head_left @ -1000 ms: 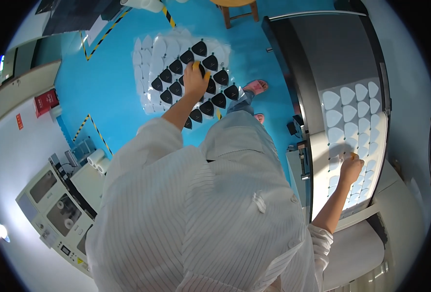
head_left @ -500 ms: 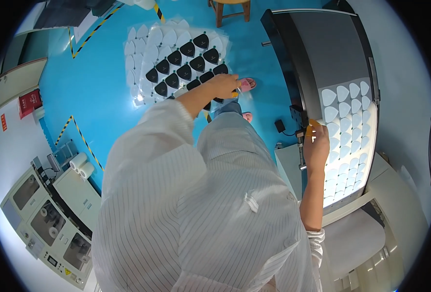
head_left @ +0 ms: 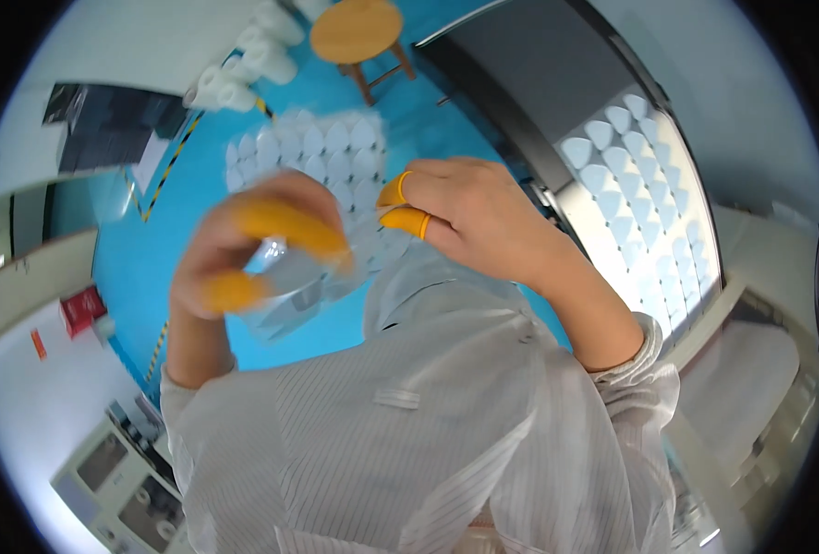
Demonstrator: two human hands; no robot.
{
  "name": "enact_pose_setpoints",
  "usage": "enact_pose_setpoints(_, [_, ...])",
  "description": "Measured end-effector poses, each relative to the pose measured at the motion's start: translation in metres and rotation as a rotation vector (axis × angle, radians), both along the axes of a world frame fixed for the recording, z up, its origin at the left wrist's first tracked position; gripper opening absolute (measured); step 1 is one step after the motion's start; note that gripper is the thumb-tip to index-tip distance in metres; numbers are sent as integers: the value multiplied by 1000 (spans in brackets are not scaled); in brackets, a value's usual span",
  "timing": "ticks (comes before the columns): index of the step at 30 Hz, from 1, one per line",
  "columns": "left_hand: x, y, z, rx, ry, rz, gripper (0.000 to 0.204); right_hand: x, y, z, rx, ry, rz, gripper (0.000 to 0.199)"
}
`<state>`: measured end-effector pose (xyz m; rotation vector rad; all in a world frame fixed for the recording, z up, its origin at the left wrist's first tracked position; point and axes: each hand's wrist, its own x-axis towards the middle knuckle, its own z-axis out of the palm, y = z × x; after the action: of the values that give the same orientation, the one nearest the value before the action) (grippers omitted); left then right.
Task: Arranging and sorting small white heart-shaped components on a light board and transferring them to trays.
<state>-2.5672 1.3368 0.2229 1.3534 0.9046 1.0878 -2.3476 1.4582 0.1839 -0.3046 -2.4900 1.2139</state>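
Note:
My left hand (head_left: 257, 245), with yellow finger cots on thumb and finger, is raised in front of me. It is smeared by motion, so its grip cannot be told. Beside and below it shows a crumpled, see-through piece of film (head_left: 303, 300). My right hand (head_left: 469, 212) is at the centre, its thumb and finger in yellow cots and pinched together; what lies between the tips is too small to make out. Past both hands is a clear sheet with rows of pale, rounded-triangle pieces (head_left: 312, 143), partly hidden by my left hand.
A slanted, lit panel (head_left: 603, 249) with rows of similar pieces stands on the right, under a dark cover. A wooden stool (head_left: 358, 32) and several white rolls (head_left: 266, 55) stand far off. Machines (head_left: 132, 499) line the lower left. A grey seat (head_left: 737, 388) is at right.
My left hand came back from the sheet toward me and to the left. My right hand left the lit panel for the centre. The black pieces no longer show. The view has turned.

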Motion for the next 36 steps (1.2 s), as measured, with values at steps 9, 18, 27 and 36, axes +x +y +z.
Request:
enact_pose_setpoints(9, [-83, 26, -113, -358, -1013, -135, 102, 70, 63, 33, -571, 247, -616, 9])
enact_pose_setpoints(18, [-27, 238, -120, -163, 111, 440, 32, 101, 115, -65, -912, 216, -1158, 23])
enact_pose_setpoints(27, [12, 429, -147, -111, 533, 268, 24, 94, 143, -159, -1338, 281, -1352, 17])
enact_pose_setpoints(36, [17, 539, -246, -1, 639, 208, 27, 99, 206, -225, -817, -79, -1740, 21])
